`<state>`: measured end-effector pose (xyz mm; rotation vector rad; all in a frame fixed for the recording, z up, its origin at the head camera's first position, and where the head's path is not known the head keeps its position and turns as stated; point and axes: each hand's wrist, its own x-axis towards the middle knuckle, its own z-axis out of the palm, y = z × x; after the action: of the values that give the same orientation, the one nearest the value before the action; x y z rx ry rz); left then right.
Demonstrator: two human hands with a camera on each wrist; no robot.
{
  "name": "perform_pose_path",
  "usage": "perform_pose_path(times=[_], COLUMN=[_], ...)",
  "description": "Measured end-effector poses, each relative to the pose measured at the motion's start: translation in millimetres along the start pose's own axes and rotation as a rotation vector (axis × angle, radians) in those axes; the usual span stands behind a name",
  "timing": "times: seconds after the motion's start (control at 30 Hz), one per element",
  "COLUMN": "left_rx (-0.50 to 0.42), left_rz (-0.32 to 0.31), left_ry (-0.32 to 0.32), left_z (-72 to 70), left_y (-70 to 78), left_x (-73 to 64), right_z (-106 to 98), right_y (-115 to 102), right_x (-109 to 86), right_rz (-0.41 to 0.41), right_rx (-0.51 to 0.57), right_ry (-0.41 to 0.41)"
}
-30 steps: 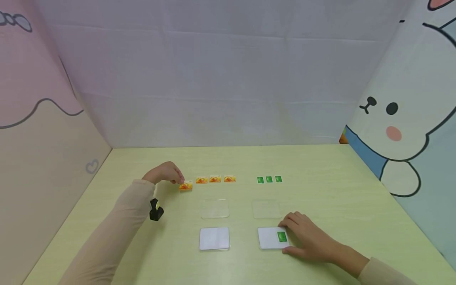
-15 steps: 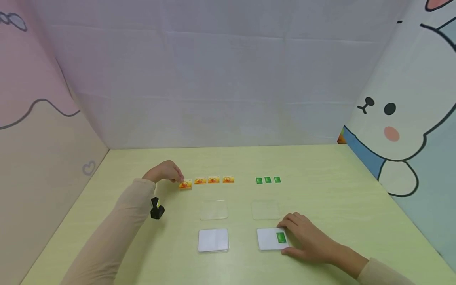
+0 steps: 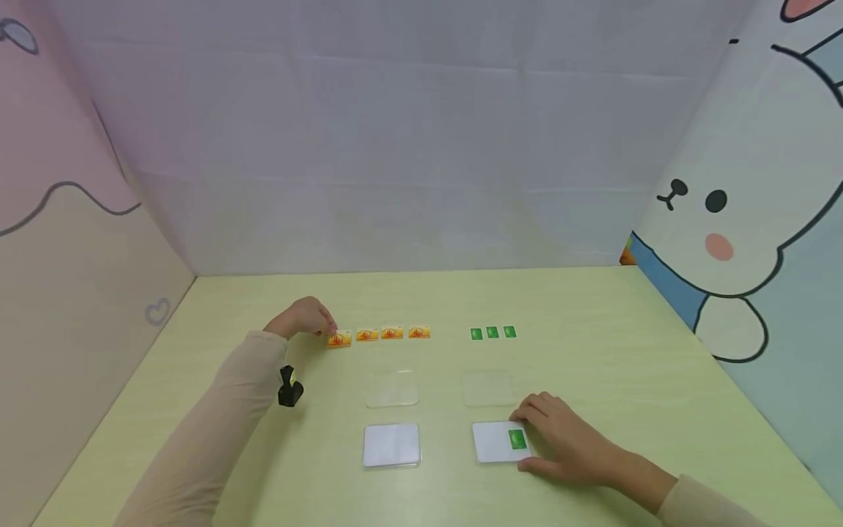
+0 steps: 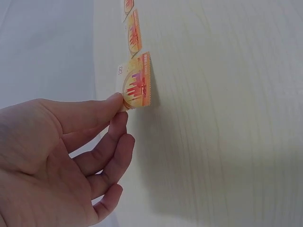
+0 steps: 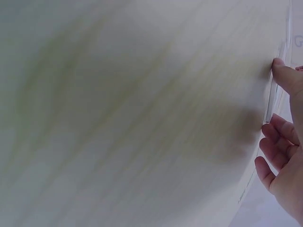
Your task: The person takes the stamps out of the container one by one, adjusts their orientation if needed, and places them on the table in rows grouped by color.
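Orange stamp (image 3: 339,339), left of frame centre: left hand (image 3: 303,317) is pinching its corner, apparently picking it up; next move is probably calling for a clear, level lift. White card (image 3: 490,443), lower right of centre: right hand (image 3: 568,445) is gripping its edges.

Can't make out any print on the green stamps (image 3: 492,333) up in the head view, way too small, and can't see the corner of the near orange stamp (image 4: 136,82) tucked under the left fingers (image 4: 92,112). In the left wrist shot, only getting a bit of the third orange stamp (image 4: 128,6), chopped by the top edge. Over on the right wrist, just seeing blurry desk (image 5: 132,94), a right hand (image 5: 289,179) cropped at the side and a slim case (image 5: 270,101) edge-on, contents unreadable.
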<state>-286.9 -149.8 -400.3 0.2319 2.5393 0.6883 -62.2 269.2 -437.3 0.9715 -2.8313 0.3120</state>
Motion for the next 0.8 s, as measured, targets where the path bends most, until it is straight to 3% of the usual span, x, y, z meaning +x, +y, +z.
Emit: perform_pose_path(times=[0.4,0.8], left_rx=[0.040,0.025], left_rz=[0.006,-0.001], left_ry=[0.145,0.158], left_z=[4.0,7.9], left_y=[-2.7,-3.0], left_x=[-0.8,4.3], right_z=[1.9,1.0], right_y=[2.3,1.7], right_x=[1.0,0.0], right_rz=[-0.026,-0.009], right_rx=[-0.010,-0.005], right_ry=[0.023,0.005])
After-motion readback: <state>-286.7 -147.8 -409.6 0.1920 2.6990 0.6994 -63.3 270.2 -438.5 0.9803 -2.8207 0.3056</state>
